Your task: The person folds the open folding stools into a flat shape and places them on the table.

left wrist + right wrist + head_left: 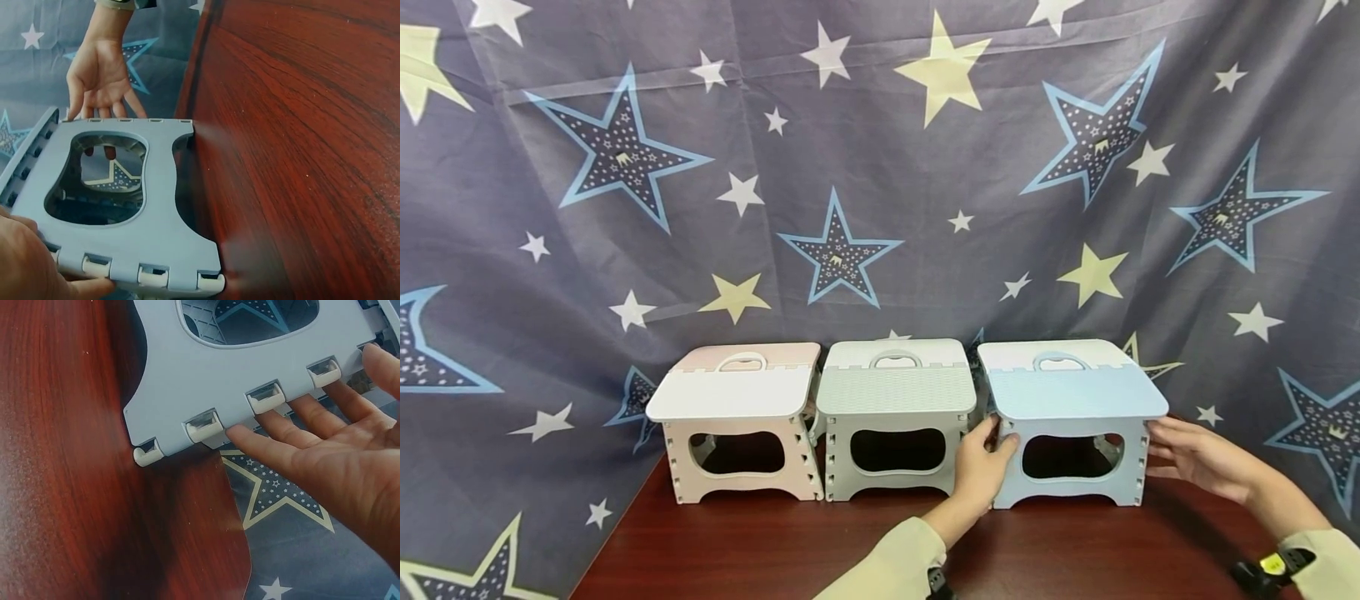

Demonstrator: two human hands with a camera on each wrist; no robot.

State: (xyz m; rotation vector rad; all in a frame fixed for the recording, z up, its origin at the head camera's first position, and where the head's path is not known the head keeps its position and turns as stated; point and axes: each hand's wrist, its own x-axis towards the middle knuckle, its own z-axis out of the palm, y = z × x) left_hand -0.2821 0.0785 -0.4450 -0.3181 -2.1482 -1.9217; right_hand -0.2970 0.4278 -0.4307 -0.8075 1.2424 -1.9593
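A blue folding step stool (1072,396) with a white rear strip and a carry handle stands upright on the table. My left hand (983,467) grips its left side, thumb over the front panel and fingers along the side edge, partly hidden. In the left wrist view, part of that hand (31,262) shows at the lower left. On the stool's right side rests my right hand (1210,458), its fingers fairly straight. The right wrist view shows those fingers (300,434) against the hinged edge, beside the white hinge pieces (265,398).
Left of the blue stool stand a grey-green folding stool (891,392) and a pink-and-white one (730,396), side by side. All three are on a dark red wooden table (760,546). A star-patterned curtain (910,258) hangs directly behind them.
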